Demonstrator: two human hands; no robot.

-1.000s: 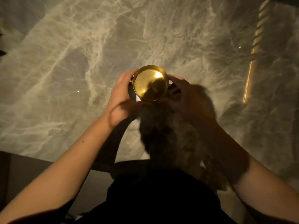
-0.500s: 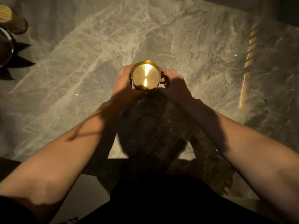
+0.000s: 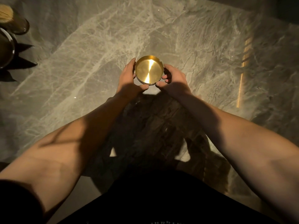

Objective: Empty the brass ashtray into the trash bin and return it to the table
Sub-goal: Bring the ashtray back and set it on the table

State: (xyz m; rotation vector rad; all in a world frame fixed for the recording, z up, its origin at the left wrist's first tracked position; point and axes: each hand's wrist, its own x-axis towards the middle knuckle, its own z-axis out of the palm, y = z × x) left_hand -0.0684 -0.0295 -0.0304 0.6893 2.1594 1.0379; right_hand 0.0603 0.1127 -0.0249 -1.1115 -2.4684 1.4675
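Note:
The round brass ashtray (image 3: 149, 70) sits upright over the grey marble table (image 3: 100, 50), its shiny inside bare with a streak of light across it. My left hand (image 3: 129, 80) cups its left side, thumb under the near rim. My right hand (image 3: 173, 80) curls around its right side, fingertips at the wall. Whether the ashtray's base touches the marble is hidden by my hands. No trash bin is in sight.
At the far left edge stand a dark round vessel (image 3: 6, 49) with a pale rim, a brown glass (image 3: 21, 26) and dark pointed leaves (image 3: 21, 62). A thin lit strip (image 3: 244, 67) reflects at the right. My shadow darkens the near marble.
Both hands carried the ashtray forward and lower toward the marble. The view tilted, which brought the objects at the left edge into sight. The ashtray's mouth now faces me more squarely.

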